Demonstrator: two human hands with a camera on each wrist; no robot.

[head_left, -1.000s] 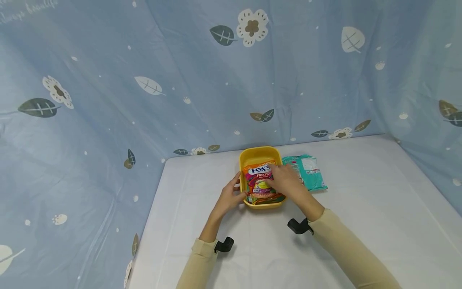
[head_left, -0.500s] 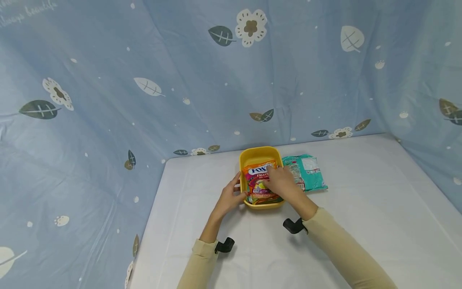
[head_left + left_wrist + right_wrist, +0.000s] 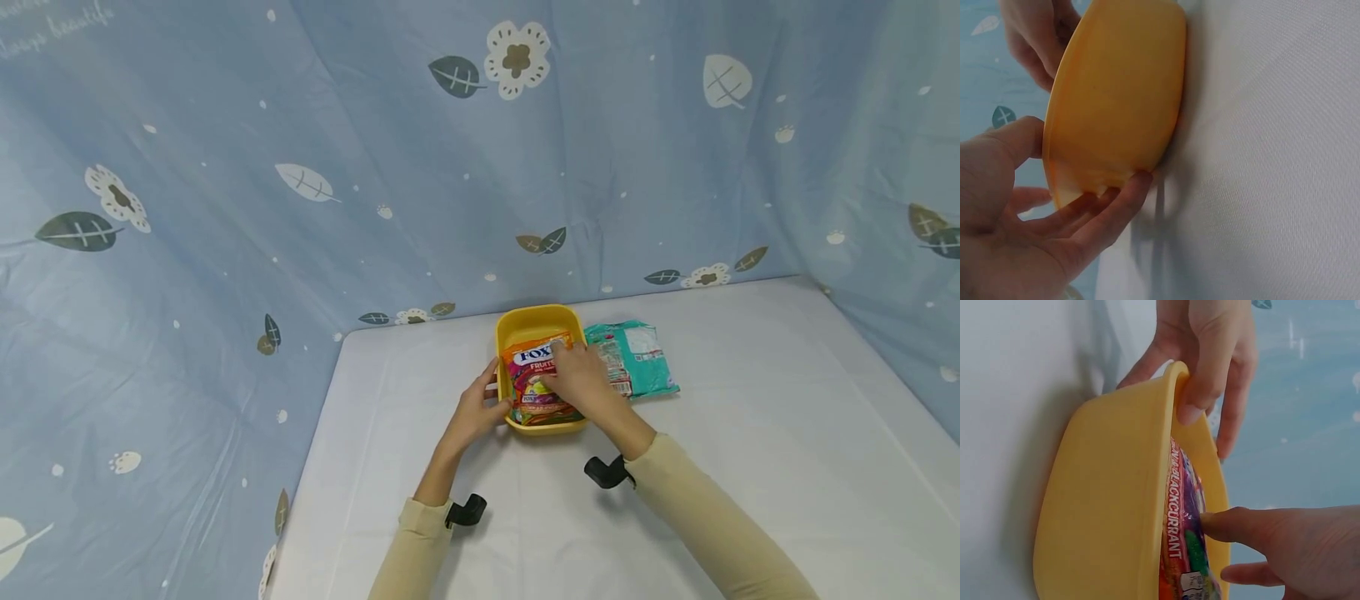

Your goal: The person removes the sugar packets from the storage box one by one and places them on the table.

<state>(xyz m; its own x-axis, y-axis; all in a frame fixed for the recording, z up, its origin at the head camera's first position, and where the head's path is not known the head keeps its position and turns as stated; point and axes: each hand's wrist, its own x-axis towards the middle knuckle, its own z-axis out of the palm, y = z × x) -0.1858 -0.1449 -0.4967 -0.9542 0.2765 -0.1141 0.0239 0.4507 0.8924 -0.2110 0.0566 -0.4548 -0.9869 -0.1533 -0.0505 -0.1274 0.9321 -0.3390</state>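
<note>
A yellow plastic tub (image 3: 538, 318) stands on the white table. An orange and purple bag of Fox's fruit candy (image 3: 534, 377) lies inside it, with green and brown wrapper showing along its lower edge. My left hand (image 3: 472, 410) grips the tub's left wall; in the right wrist view, the thumb is inside the rim and the fingers outside. Over the right side of the candy bag is my right hand (image 3: 587, 379). Its thumb (image 3: 1232, 526) and a fingertip extend nearly straight, the thumb touching the bag. The right hand's other fingers are partly hidden.
A teal packet (image 3: 648, 367) lies flat on the table just right of the tub. Behind the table hangs a blue curtain (image 3: 420, 217) with leaf and flower prints. Both wrists carry black camera mounts (image 3: 468, 510).
My right hand has shifted slightly left over the candy bag, showing more of the teal packet. The left hand and the tub have stayed in place.
</note>
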